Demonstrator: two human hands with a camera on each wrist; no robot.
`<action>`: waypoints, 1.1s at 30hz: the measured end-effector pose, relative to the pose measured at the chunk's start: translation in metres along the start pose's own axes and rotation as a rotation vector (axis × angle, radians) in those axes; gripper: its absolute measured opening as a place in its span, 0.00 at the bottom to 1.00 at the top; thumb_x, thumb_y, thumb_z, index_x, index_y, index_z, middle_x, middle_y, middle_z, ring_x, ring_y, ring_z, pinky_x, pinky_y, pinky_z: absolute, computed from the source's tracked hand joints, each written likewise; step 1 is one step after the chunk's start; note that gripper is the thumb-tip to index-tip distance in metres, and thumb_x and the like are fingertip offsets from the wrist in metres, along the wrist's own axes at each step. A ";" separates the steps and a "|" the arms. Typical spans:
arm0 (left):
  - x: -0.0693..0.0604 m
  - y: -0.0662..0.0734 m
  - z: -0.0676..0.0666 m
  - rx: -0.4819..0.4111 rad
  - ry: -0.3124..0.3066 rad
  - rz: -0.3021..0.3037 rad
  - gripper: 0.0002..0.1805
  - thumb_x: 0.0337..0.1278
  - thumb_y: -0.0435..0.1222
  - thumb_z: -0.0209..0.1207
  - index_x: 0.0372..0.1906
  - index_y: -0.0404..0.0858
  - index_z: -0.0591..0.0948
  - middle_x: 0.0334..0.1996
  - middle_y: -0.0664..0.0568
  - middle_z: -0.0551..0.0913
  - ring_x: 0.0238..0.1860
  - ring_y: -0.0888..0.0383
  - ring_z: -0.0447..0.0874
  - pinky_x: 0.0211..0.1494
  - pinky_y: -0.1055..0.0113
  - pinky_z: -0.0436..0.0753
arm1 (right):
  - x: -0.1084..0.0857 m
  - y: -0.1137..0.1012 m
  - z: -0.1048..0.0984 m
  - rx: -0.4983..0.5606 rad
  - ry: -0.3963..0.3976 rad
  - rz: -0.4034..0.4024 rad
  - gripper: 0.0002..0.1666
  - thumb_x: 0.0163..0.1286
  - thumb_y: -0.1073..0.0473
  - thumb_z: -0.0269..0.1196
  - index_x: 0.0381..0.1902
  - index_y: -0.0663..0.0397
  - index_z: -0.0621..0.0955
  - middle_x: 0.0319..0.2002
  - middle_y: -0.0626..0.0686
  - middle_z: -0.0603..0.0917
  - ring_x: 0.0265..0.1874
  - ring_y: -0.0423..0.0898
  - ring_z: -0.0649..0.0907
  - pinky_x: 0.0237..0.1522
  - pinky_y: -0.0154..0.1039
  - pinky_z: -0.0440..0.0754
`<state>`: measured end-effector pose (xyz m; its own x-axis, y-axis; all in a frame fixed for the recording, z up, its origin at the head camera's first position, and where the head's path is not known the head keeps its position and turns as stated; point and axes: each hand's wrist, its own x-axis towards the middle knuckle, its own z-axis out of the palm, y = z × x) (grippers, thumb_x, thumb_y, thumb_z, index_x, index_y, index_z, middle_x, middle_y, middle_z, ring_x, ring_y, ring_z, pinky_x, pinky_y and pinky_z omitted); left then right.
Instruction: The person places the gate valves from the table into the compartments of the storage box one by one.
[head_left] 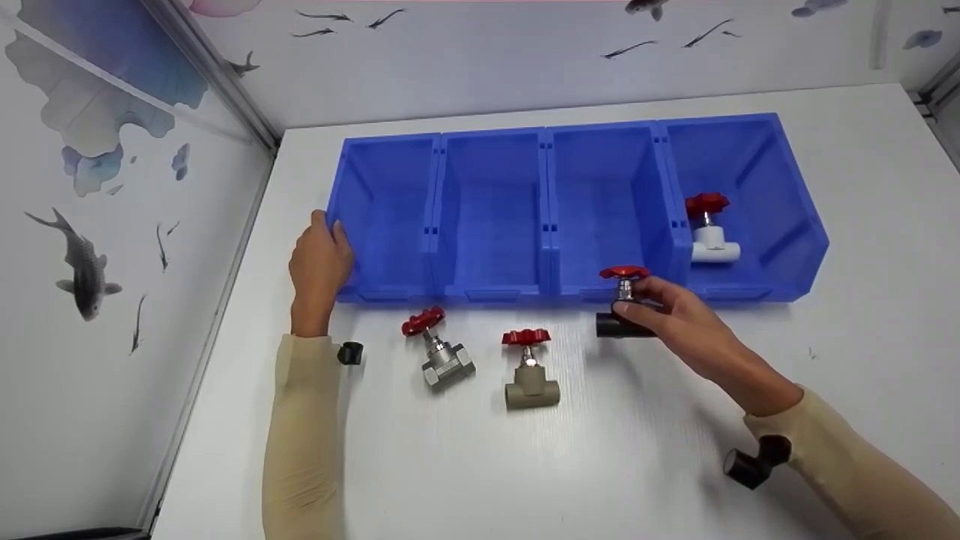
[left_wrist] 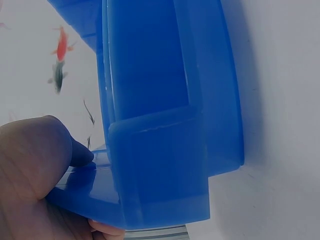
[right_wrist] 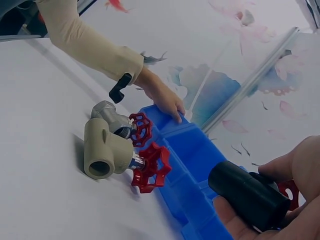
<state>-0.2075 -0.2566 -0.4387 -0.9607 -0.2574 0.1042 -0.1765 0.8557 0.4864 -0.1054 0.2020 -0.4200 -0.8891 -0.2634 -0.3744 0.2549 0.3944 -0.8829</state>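
Observation:
My right hand (head_left: 690,330) holds a black valve (head_left: 626,325) with a red handwheel, raised just in front of the third bin from the left; in the right wrist view the black pipe body (right_wrist: 247,195) sits between thumb and fingers. At the row's left end, my left hand (head_left: 321,262) grips the side wall of the leftmost blue bin (head_left: 390,217), thumb inside and fingers outside. Between the hands, a silver metal valve (head_left: 447,363) and an olive-beige valve (head_left: 532,386) lie on the table, both with red handwheels. The rightmost bin (head_left: 780,195) contains a white valve (head_left: 715,246).
Four-sided blue bins stand joined in a row, including the second bin (head_left: 491,217) and third bin (head_left: 600,217). The white table (head_left: 465,472) meets a patterned panel (head_left: 487,67) behind and another panel (head_left: 150,315) on the left.

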 end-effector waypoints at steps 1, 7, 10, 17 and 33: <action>0.000 0.000 0.000 0.000 -0.002 -0.001 0.24 0.78 0.41 0.40 0.64 0.27 0.68 0.51 0.29 0.80 0.52 0.32 0.81 0.49 0.38 0.78 | 0.000 0.000 0.000 0.004 0.000 0.002 0.33 0.71 0.40 0.61 0.61 0.59 0.72 0.54 0.55 0.79 0.54 0.50 0.77 0.59 0.48 0.70; 0.001 -0.001 0.001 0.002 0.004 0.004 0.23 0.77 0.42 0.41 0.63 0.28 0.68 0.51 0.29 0.81 0.51 0.32 0.81 0.48 0.38 0.78 | 0.002 -0.001 -0.001 -0.012 0.013 -0.011 0.33 0.71 0.40 0.61 0.60 0.59 0.72 0.54 0.56 0.79 0.55 0.51 0.77 0.58 0.48 0.70; 0.001 -0.001 0.001 0.010 0.014 0.017 0.23 0.77 0.41 0.41 0.62 0.27 0.69 0.49 0.29 0.81 0.50 0.32 0.82 0.46 0.38 0.79 | 0.003 -0.001 -0.001 -0.009 0.016 -0.020 0.32 0.72 0.41 0.61 0.60 0.59 0.72 0.56 0.57 0.79 0.58 0.52 0.76 0.59 0.49 0.70; 0.001 -0.001 0.001 0.011 0.018 0.015 0.22 0.77 0.41 0.41 0.61 0.28 0.69 0.48 0.29 0.81 0.49 0.32 0.82 0.46 0.38 0.79 | 0.006 -0.003 -0.001 -0.012 0.025 -0.024 0.31 0.72 0.40 0.60 0.60 0.58 0.72 0.56 0.57 0.79 0.59 0.53 0.76 0.59 0.50 0.70; 0.001 -0.002 0.001 0.000 0.001 -0.002 0.23 0.78 0.42 0.41 0.64 0.29 0.68 0.52 0.30 0.81 0.51 0.33 0.81 0.48 0.39 0.78 | 0.013 -0.010 -0.001 0.010 0.068 -0.031 0.35 0.72 0.39 0.60 0.61 0.61 0.71 0.55 0.57 0.76 0.56 0.52 0.75 0.57 0.45 0.70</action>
<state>-0.2081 -0.2580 -0.4401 -0.9602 -0.2594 0.1039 -0.1784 0.8553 0.4864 -0.1205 0.1956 -0.4155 -0.9202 -0.2151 -0.3271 0.2305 0.3778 -0.8967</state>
